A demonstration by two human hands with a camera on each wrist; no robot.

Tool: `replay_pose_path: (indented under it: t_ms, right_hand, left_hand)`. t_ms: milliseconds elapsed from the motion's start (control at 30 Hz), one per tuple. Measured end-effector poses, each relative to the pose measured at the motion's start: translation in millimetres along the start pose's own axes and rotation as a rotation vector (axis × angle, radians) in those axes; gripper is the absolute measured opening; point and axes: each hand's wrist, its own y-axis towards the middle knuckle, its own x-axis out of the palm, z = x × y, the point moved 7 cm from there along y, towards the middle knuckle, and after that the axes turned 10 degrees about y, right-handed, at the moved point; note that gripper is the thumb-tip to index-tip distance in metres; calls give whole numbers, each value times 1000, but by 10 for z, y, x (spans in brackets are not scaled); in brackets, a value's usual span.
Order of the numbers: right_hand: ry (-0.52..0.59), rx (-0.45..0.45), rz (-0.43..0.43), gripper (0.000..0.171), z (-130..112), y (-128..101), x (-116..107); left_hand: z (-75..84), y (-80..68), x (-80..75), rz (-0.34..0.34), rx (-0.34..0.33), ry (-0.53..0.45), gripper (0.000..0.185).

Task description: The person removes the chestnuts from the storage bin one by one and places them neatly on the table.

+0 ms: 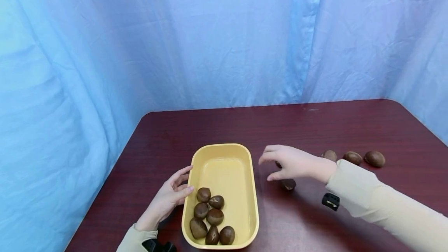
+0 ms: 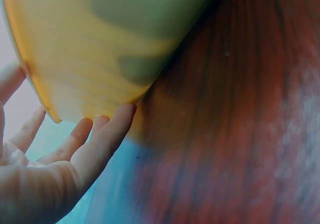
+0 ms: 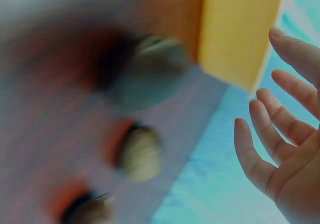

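Observation:
A yellow tray [image 1: 239,197] lies lengthwise on the dark red table. Several brown chestnuts [image 1: 215,216] are gathered in its near half. At the tray's left side is my left hand [image 1: 169,195], its thumb at the rim and the fingers loosely extended against the outer wall. To the right of the tray hovers my right hand [image 1: 292,162], fingers spread and slightly bent, nothing between them in the right wrist view. Just below it on the table sits one chestnut [image 1: 287,184]; another, mostly hidden by the hand, shows between thumb and fingers.
Farther right, a row of chestnuts [image 1: 352,158] lies on the table [image 1: 402,127] behind my right forearm, the leftmost partly covered by it. Pale blue curtains [image 1: 224,42] hang behind the table and along its left side. Black straps [image 1: 330,201] circle both wrists.

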Motion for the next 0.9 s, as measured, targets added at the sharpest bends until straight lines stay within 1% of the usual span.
replay_pose_path:
  t_ms: [233,333,400,667,800,900]
  right_hand:
    - [44,-56,74,34,-240,394,-125]
    - [86,-54,96,32,-326,567,-133]
    - [133,-28,107,31,-366,682,-111]
    - [333,146,147,29,-485,1069,60]
    - [452,231,158,29,-517,1206,184]
    - [500,288,149,28,-517,1266,299]
  left_hand:
    - [-6,18,11,-2,5,-1,70]
    - [-4,22,16,-3,6,-2,70]
    - [1,21,21,-5,6,-2,70]
    - [16,27,30,-13,0,-1,69]
    - [14,40,28,-10,-1,2,69]
    - [14,47,33,-9,-3,-1,70]
